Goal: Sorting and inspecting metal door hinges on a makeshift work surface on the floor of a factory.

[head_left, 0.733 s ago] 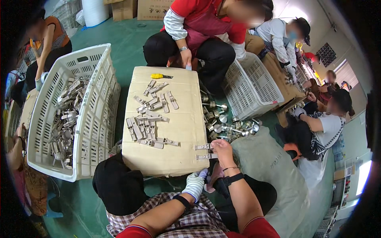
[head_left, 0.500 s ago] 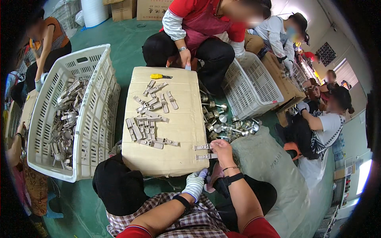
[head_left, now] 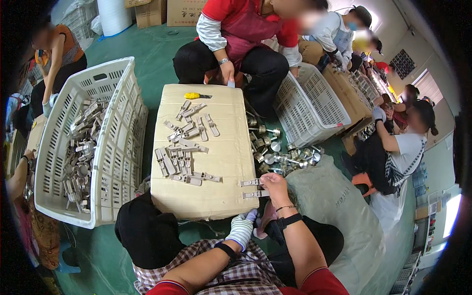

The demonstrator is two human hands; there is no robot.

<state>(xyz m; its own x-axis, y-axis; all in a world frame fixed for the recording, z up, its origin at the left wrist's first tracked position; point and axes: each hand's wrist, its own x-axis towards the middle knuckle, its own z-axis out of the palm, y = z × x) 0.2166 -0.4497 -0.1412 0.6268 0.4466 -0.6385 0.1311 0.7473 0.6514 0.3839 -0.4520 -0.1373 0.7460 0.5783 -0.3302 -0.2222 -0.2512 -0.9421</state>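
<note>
My right hand (head_left: 277,191), bare, is at the near right edge of a cardboard-covered table (head_left: 221,152). Its thumb and fingertips pinch the right end of a flat grey metal clip (head_left: 250,182). A second, similar clip (head_left: 250,194) lies just below, jutting past the edge under the hand. My left hand (head_left: 241,230), in a striped white glove, is just below the table's front edge with its fingers bunched together; what they hold, if anything, is hidden. Several more grey clips (head_left: 184,130) lie in a loose pile at the table's middle left.
A yellow-handled cutter (head_left: 194,96) lies at the table's far end. To the left stands a white crate (head_left: 120,142) filled with metal parts. Shiny round-headed metal pieces (head_left: 275,157) heap on the right, by a pale sack (head_left: 334,211) and another white crate (head_left: 314,108). A co-worker (head_left: 241,49) sits opposite.
My hands and the clips stay essentially in place. The view has shifted slightly. On the right, the seated co-worker's arm and head have moved.
</note>
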